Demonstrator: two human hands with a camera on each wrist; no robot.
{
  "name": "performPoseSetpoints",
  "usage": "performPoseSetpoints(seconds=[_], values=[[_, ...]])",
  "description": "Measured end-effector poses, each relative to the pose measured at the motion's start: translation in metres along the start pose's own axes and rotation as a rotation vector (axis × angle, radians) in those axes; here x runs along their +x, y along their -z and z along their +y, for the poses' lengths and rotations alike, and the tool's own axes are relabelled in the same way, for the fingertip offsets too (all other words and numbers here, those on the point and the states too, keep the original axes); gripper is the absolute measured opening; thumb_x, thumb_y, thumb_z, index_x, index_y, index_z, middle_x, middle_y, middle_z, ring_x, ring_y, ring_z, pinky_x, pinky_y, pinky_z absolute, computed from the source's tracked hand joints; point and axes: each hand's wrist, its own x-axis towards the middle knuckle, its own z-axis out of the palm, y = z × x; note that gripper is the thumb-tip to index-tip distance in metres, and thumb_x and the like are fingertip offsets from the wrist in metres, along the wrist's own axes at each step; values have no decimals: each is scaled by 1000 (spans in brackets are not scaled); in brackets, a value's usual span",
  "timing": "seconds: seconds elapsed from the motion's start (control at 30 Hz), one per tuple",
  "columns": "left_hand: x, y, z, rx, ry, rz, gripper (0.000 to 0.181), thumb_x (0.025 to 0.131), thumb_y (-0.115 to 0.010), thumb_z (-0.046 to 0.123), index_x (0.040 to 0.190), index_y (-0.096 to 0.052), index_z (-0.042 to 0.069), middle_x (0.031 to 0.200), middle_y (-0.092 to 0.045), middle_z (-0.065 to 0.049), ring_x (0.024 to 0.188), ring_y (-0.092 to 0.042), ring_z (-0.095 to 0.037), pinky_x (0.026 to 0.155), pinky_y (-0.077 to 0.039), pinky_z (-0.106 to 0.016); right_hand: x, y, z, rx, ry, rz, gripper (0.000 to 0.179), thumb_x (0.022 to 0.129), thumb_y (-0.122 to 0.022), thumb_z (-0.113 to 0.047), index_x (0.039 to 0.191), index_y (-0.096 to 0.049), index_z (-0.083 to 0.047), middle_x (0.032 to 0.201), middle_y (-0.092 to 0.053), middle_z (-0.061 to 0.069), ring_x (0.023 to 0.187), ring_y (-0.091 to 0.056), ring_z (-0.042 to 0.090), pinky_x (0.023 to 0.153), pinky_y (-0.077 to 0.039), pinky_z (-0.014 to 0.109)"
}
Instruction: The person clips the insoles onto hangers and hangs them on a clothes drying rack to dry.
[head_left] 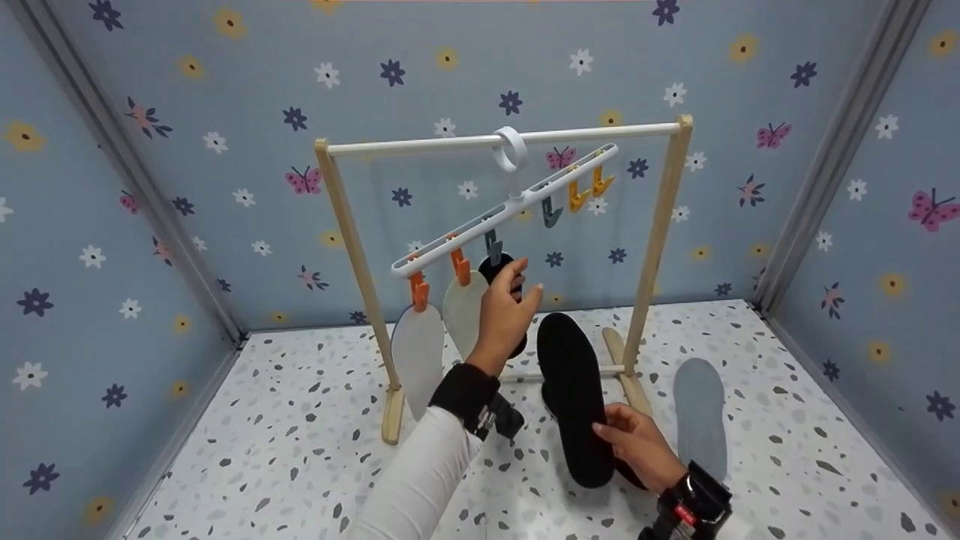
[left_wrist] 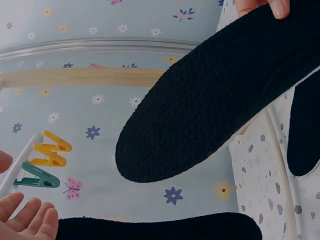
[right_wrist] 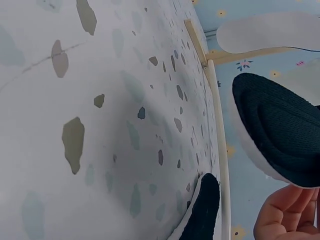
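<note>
My right hand pinches a black insole near its lower end, thumb on its face, and holds it tilted in front of the rack. My left hand is raised beside another black insole, which hangs from a dark green clip on the white hanger. Its fingers are loosely bent and hold nothing; the hand hides part of that insole. Left of it, a pale green insole and a white insole hang from orange clips.
A wooden rack with a white top rod carries the slanted hanger. Another dark green clip and two yellow clips hold nothing. A further black insole lies on the speckled table, and a grey-blue insole at right.
</note>
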Motion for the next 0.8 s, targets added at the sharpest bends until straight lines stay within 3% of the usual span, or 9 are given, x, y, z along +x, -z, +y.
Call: performPoseSetpoints(seconds=[0.33,0.67,0.8], values=[[21,-23,13,56,-18,30,50,92,-59,12,139,-44,8,139,-47,-8,123,-48,-23,99,-42,-35,2,2,-4,-1,-6,55,15,87,-65,-6,99,-57,-8,85,-52,-2,72,-49,10,59,-42,22],[42,-30,9,87,7,98,51,90,-59,10,139,-43,5,139,-46,-12,125,-47,-28,96,-43,-34,2,-1,-6,-22,-13,61,14,86,-67,-6,97,-60,-7,84,-55,-1,72,-50,11,58,-41,21],[50,-30,13,51,37,126,51,91,-59,10,139,-42,5,140,-46,-10,126,-46,-26,94,-45,-32,2,-1,-3,-14,-7,49,13,86,-66,-6,96,-59,-8,82,-55,-2,69,-49,10,56,-40,21]])
